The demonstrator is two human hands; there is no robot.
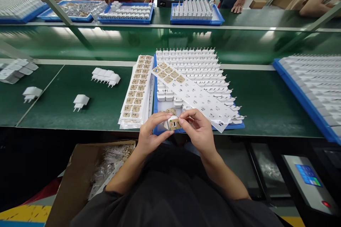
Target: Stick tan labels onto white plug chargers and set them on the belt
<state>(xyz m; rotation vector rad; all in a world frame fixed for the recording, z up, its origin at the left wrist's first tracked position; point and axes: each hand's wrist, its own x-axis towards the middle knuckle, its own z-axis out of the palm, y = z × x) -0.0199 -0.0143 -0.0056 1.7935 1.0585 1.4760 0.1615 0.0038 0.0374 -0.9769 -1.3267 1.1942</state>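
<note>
My left hand point(150, 132) grips a small white charger plug point(172, 123) at the near edge of the green bench. A brownish label sits on the plug's face, and the fingertips of my right hand point(197, 127) rest on that label. Just behind my hands lies a blue tray point(155, 108) packed with several white plugs point(197, 67). A mostly peeled white label sheet point(195, 95) lies slanted across the tray, with a few labels left at its far end.
A stack of full label sheets point(137, 90) lies left of the tray. Loose white plugs point(106, 76) sit on the bench to the left. Another blue tray point(301, 94) is at right. An open cardboard box point(77, 177) stands below left. Other people work across the far bench.
</note>
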